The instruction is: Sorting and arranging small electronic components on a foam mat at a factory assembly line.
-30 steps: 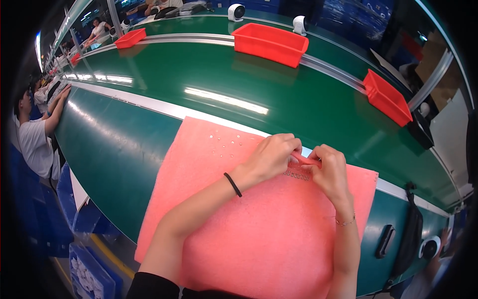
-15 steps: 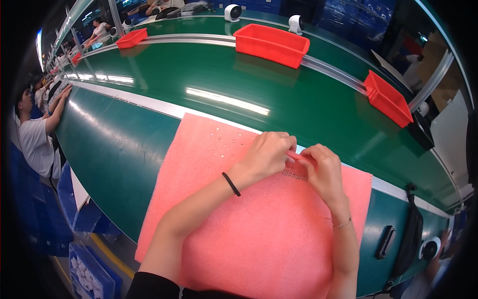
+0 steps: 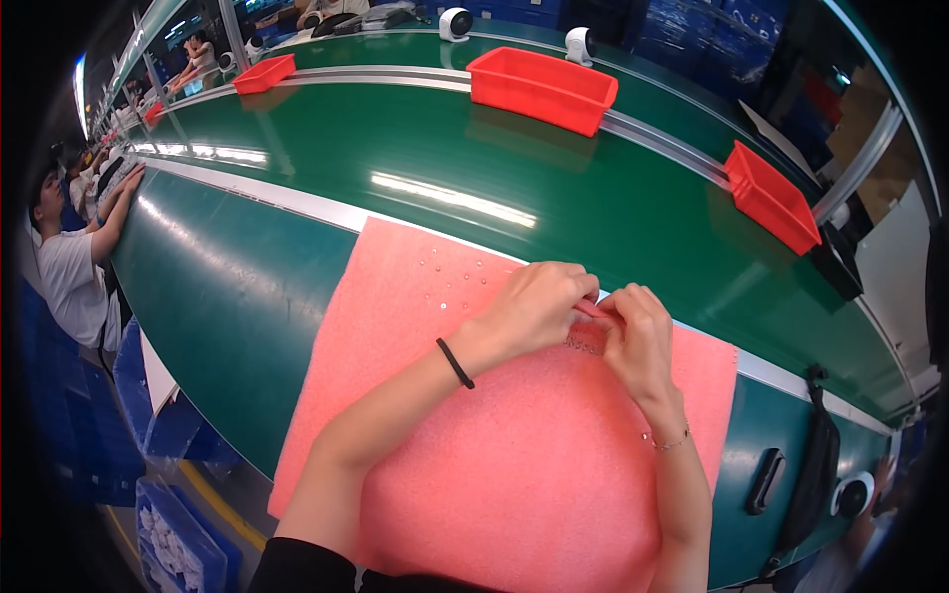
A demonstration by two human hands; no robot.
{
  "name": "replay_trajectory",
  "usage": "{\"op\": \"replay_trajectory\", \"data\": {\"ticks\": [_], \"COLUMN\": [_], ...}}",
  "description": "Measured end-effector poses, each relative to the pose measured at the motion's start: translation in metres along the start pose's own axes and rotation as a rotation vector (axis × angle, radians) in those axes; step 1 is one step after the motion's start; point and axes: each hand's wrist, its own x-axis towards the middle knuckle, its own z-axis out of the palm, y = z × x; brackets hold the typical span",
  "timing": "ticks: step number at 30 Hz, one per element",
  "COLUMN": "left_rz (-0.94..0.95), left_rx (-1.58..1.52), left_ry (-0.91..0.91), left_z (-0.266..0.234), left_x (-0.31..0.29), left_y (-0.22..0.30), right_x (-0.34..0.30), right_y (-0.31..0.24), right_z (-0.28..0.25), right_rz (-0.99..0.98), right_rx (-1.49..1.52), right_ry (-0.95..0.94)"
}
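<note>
A large pink foam sheet (image 3: 474, 465) lies on the bench in front of me. Its far edge is pinched up and folded between my left hand (image 3: 539, 296) and my right hand (image 3: 638, 336), both closed on it with fingertips close together. Just below that fold, small shiny metal pieces (image 3: 585, 343) sit in a row on the foam, partly covered by my fingers. Several small round shiny pieces (image 3: 455, 280) lie scattered on the sheet's far left part. A black band circles my left wrist, a thin bracelet my right.
Beyond a metal rail runs a green conveyor belt (image 3: 326, 138). Red bins (image 3: 539, 94) stand along its far side, with white round-headed devices (image 3: 580, 44) behind. At right lie a black oblong object (image 3: 766, 481) and a black strap-like item (image 3: 816, 465). Another person (image 3: 74, 267) sits at far left.
Both hands stay on the foam's folded edge with only slight finger movement. The sheet's far left corner has shifted up a little, and the bracelet has moved slightly on my right wrist.
</note>
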Motion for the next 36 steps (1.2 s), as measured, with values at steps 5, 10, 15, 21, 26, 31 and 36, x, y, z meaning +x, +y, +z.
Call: {"op": "replay_trajectory", "data": {"ticks": [5,10,15,21,26,31,36], "left_rz": [0.011,0.007,-0.013,0.001,0.017,-0.049,-0.049], "left_rx": [-0.115,-0.022,-0.036,-0.052,-0.007,0.023,0.064], "left_ry": [0.013,0.065,0.055,-0.040,-0.006,-0.017,-0.022], "left_z": [-0.002,0.007,0.009,0.002,0.018,0.018,0.018], "left_x": [0.002,-0.003,-0.005,0.000,-0.007,-0.005,-0.005], "left_y": [-0.002,-0.006,-0.009,-0.003,-0.008,-0.004,-0.002], "right_x": [-0.001,0.001,-0.001,-0.003,-0.003,-0.002,-0.001], "right_y": [0.000,0.002,0.009,0.009,0.004,0.005,0.006], "right_z": [0.000,-0.004,-0.007,-0.005,-0.003,-0.009,-0.015], "right_rz": [-0.003,0.003,0.043,0.056,0.047,0.112,0.092], "right_rx": [0.003,0.044,0.063,-0.005,-0.009,0.006,0.109], "right_ry": [0.003,-0.039,-0.182,-0.142,-0.116,-0.194,-0.170]}}
